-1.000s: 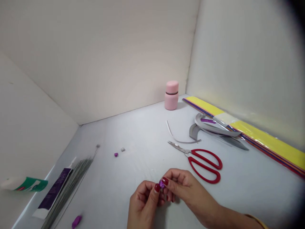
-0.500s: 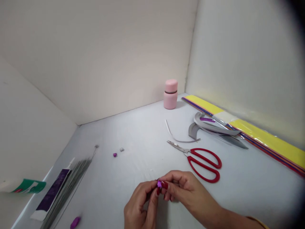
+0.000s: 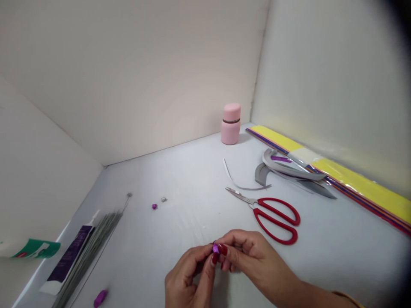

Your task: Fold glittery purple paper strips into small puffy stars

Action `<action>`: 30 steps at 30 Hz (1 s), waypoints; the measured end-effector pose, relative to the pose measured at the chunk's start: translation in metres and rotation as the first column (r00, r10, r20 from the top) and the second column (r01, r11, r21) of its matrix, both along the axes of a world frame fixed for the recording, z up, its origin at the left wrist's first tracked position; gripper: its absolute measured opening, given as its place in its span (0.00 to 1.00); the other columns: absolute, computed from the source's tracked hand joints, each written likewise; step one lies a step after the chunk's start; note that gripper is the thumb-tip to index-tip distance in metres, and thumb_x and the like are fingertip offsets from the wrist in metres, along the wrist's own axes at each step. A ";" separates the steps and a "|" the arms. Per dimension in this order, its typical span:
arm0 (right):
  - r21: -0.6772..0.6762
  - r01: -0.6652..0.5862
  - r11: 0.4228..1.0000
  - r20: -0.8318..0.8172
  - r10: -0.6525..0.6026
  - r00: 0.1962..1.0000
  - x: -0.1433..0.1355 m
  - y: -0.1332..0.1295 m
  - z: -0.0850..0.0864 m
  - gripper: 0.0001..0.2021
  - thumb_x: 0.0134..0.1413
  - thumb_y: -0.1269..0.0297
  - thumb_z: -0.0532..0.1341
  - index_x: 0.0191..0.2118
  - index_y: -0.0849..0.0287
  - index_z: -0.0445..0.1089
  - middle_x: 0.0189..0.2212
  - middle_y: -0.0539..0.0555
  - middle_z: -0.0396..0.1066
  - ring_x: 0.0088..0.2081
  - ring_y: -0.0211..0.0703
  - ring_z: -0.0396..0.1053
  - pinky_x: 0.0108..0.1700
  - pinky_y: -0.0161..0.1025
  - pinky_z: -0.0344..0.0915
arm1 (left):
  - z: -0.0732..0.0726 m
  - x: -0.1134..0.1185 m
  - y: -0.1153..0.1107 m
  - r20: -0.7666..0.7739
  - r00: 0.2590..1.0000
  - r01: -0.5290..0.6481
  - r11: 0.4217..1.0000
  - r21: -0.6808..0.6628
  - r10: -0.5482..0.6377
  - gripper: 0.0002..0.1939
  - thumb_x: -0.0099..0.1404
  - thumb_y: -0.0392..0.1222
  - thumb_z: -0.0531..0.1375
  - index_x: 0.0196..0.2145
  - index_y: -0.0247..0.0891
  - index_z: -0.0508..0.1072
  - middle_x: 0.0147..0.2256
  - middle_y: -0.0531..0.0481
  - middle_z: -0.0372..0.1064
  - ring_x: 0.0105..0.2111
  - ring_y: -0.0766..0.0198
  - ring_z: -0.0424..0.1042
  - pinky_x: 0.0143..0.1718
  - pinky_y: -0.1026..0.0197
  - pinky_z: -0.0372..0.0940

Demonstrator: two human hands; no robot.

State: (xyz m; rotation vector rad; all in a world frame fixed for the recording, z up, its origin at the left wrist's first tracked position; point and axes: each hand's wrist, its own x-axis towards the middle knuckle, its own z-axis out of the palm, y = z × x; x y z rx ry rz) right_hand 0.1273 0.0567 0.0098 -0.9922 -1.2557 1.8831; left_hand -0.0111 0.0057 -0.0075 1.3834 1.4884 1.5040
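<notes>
A small purple folded paper piece (image 3: 215, 248) is pinched between the fingertips of both hands, low in the middle of the view. My left hand (image 3: 192, 276) is closed on its left side, thumb and index finger pressed against it. From the right, my right hand (image 3: 250, 254) grips the same piece between thumb and fingers. Most of the piece is covered by the fingertips. Red-handled scissors (image 3: 268, 214) lie slightly apart on the table, beyond my right hand. Farther left rest a tiny purple folded piece (image 3: 154, 206) and a tiny silver one (image 3: 163, 199).
At left lie a bundle of thin wires (image 3: 93, 252), a purple-and-white tube (image 3: 69, 256) and a purple lump (image 3: 100, 298). A pink flask (image 3: 230, 124) stands at the back. Grey paper strips (image 3: 289, 169) and a yellow-topped paper pack (image 3: 340, 173) lie along the right wall.
The fingers have shifted very slightly around the purple piece, which shows a little differently between them. The whole view has moved a touch; the table objects stay put.
</notes>
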 end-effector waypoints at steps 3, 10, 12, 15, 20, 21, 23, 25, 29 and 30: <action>-0.002 0.005 1.000 0.002 -0.005 1.000 0.000 0.000 0.000 0.13 0.49 0.55 0.63 0.29 0.62 0.73 0.21 0.50 0.69 0.25 0.35 0.64 0.29 0.32 0.60 | 0.001 0.000 0.000 -0.013 1.000 0.005 1.000 0.008 -0.005 0.08 0.57 0.35 0.61 0.34 0.44 0.78 0.30 0.51 0.78 0.28 0.65 0.76 0.30 0.71 0.69; -0.011 0.002 1.000 -0.009 -0.002 1.000 -0.001 -0.001 -0.003 0.12 0.50 0.57 0.63 0.30 0.62 0.73 0.22 0.50 0.70 0.25 0.34 0.65 0.29 0.31 0.60 | 0.002 -0.003 -0.001 -0.227 0.974 -0.004 0.998 0.057 0.017 0.11 0.57 0.33 0.60 0.36 0.45 0.78 0.31 0.51 0.78 0.27 0.67 0.75 0.30 0.71 0.67; 0.014 -0.013 1.000 -0.006 0.013 1.000 -0.001 -0.002 -0.004 0.11 0.50 0.58 0.63 0.31 0.61 0.74 0.24 0.51 0.71 0.27 0.35 0.66 0.30 0.32 0.62 | 0.002 -0.003 -0.002 -0.300 0.953 -0.006 0.996 0.090 0.033 0.11 0.57 0.32 0.60 0.36 0.44 0.77 0.31 0.52 0.78 0.27 0.67 0.75 0.30 0.71 0.67; 0.119 -0.033 0.992 0.032 0.029 0.999 0.000 -0.003 -0.006 0.08 0.53 0.61 0.61 0.33 0.60 0.74 0.26 0.52 0.72 0.29 0.37 0.67 0.33 0.33 0.64 | 0.002 -0.002 -0.002 -0.363 0.929 -0.009 0.988 0.157 0.067 0.11 0.56 0.30 0.60 0.36 0.43 0.75 0.30 0.53 0.77 0.27 0.67 0.75 0.31 0.71 0.67; 0.371 -0.090 0.924 0.208 0.012 0.978 0.005 -0.002 -0.004 0.08 0.56 0.66 0.57 0.34 0.59 0.74 0.26 0.52 0.72 0.29 0.38 0.68 0.32 0.32 0.64 | 0.000 -0.002 -0.001 -0.313 0.948 -0.002 0.984 0.176 0.058 0.09 0.56 0.31 0.61 0.33 0.43 0.75 0.27 0.53 0.77 0.25 0.67 0.74 0.28 0.70 0.68; 0.410 -0.103 0.906 0.234 0.005 0.972 0.006 -0.002 -0.003 0.08 0.56 0.67 0.57 0.33 0.59 0.74 0.26 0.51 0.72 0.29 0.38 0.69 0.33 0.32 0.64 | -0.001 -0.002 -0.001 -0.288 0.956 -0.001 0.986 0.169 0.050 0.08 0.56 0.32 0.61 0.32 0.42 0.75 0.26 0.53 0.76 0.24 0.66 0.74 0.27 0.69 0.68; 0.469 -0.128 0.874 0.257 0.003 0.966 0.007 -0.002 -0.002 0.08 0.56 0.69 0.56 0.33 0.59 0.73 0.26 0.51 0.72 0.29 0.37 0.69 0.33 0.31 0.64 | -0.004 -0.002 -0.001 -0.231 0.972 0.005 0.988 0.155 0.031 0.07 0.56 0.32 0.61 0.31 0.41 0.75 0.26 0.52 0.76 0.23 0.67 0.74 0.26 0.69 0.68; 0.516 -0.152 0.843 0.266 0.011 0.964 0.008 -0.002 -0.001 0.08 0.57 0.70 0.56 0.33 0.60 0.73 0.25 0.51 0.72 0.29 0.36 0.69 0.33 0.30 0.64 | -0.008 -0.002 -0.001 -0.170 0.985 0.025 0.990 0.142 0.000 0.06 0.56 0.31 0.60 0.30 0.40 0.75 0.25 0.52 0.76 0.23 0.67 0.74 0.26 0.68 0.69; 0.567 -0.173 0.805 0.283 0.006 0.959 0.009 -0.004 -0.001 0.09 0.57 0.70 0.55 0.32 0.61 0.72 0.25 0.51 0.72 0.28 0.35 0.69 0.32 0.28 0.63 | -0.011 -0.003 0.000 -0.107 0.994 0.033 0.995 0.098 -0.022 0.05 0.55 0.31 0.60 0.27 0.39 0.73 0.23 0.53 0.74 0.23 0.67 0.73 0.26 0.68 0.68; 0.577 -0.181 0.797 0.287 0.009 0.958 0.009 -0.004 -0.001 0.09 0.57 0.71 0.55 0.32 0.62 0.72 0.25 0.51 0.72 0.28 0.35 0.69 0.32 0.28 0.63 | -0.010 -0.002 0.000 -0.101 0.995 0.026 0.996 0.081 -0.017 0.05 0.55 0.31 0.60 0.26 0.38 0.73 0.23 0.53 0.73 0.23 0.67 0.73 0.26 0.68 0.68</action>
